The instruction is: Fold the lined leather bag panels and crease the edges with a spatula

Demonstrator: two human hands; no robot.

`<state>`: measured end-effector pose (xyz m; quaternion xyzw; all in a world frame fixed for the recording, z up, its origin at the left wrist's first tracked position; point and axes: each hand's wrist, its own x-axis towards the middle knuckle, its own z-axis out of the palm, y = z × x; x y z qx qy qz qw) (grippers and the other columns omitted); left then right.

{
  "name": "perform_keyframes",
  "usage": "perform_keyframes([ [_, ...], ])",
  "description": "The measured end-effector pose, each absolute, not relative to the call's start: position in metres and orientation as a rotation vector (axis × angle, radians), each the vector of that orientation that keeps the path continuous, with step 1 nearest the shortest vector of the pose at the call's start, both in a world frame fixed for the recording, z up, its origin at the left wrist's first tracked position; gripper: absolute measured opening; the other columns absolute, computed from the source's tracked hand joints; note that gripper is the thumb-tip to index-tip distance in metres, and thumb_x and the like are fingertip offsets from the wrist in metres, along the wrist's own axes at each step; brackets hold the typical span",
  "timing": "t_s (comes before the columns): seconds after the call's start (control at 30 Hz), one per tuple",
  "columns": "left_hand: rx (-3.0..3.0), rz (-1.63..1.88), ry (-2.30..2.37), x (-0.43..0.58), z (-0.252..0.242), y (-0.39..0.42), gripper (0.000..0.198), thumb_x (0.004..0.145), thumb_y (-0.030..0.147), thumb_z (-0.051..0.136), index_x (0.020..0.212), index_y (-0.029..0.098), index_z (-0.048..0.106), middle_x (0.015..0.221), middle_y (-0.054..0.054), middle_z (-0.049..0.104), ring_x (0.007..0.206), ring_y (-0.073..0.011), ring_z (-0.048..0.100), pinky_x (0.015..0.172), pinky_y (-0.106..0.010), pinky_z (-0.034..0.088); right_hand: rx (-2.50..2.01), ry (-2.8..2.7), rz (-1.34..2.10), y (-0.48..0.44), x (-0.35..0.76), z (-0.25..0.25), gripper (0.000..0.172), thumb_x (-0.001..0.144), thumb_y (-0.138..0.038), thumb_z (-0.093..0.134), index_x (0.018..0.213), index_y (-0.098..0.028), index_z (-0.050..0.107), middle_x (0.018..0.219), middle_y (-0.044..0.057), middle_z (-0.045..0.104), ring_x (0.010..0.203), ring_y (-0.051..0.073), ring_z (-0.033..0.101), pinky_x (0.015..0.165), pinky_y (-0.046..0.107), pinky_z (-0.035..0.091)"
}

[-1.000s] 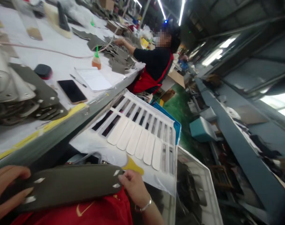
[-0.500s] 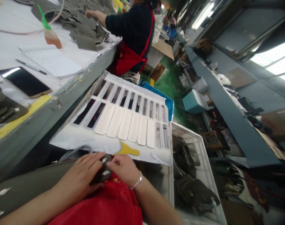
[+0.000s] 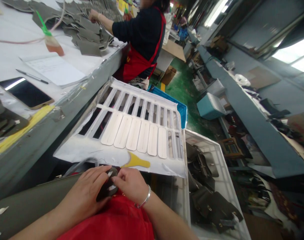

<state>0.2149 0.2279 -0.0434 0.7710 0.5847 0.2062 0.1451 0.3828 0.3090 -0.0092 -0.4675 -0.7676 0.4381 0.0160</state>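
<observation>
A long olive-grey leather strap (image 3: 29, 203) with small white punched slots lies across my lap over a red garment. My left hand (image 3: 85, 195) presses on its rounded right end, fingers curled around it. Facing it, my right hand (image 3: 130, 185), with a silver bangle on the wrist, pinches that same end from the other side. Just beyond both hands lies a white die-cut sheet (image 3: 132, 133) with long rounded strips and a yellow tab.
A grey workbench edge (image 3: 67, 110) runs on my left, holding a phone (image 3: 25, 93), papers, a pen and a glue bottle (image 3: 52, 41). A person in a red apron (image 3: 142, 36) handles olive pieces farther along. A white crate (image 3: 212, 186) of dark parts stands at right.
My left hand has slid from the strap's left end to its right end, meeting my right hand. The view has tilted down and to the right.
</observation>
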Motion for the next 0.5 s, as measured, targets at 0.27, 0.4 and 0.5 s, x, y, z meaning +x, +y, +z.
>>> perform_keyframes([
  [0.27,2.330,0.618,1.697,0.2127,-0.0526,0.2238,0.037,0.066,0.025,0.062,0.102,0.018,0.052,0.121,-0.014,0.055,0.110,-0.0285,0.053,0.093,-0.043,0.042,-1.458,-2.366,1.385,0.3110,0.3827,-0.0069,0.019,0.077,-0.029,0.058,0.063,-0.017,0.056,0.056,-0.004,0.052,0.052,0.007,0.043,0.053,0.021,0.025],
  [0.4,2.311,0.619,1.692,0.2133,-0.0493,0.2265,0.039,0.065,0.025,0.062,0.102,0.018,0.052,0.117,-0.014,0.058,0.107,-0.0283,0.055,0.091,-0.042,0.044,-1.476,-2.366,1.384,0.3126,0.3823,-0.0090,0.020,0.078,-0.030,0.057,0.062,-0.017,0.056,0.056,-0.004,0.052,0.053,0.008,0.044,0.053,0.020,0.026],
  [0.5,2.281,0.621,1.688,0.2150,-0.0453,0.2295,0.037,0.065,0.024,0.063,0.101,0.017,0.054,0.115,-0.014,0.058,0.105,-0.0280,0.055,0.090,-0.041,0.045,-1.500,-2.367,1.376,0.3129,0.3811,-0.0119,0.021,0.078,-0.030,0.056,0.061,-0.017,0.056,0.054,-0.004,0.051,0.052,0.008,0.044,0.052,0.020,0.026],
])
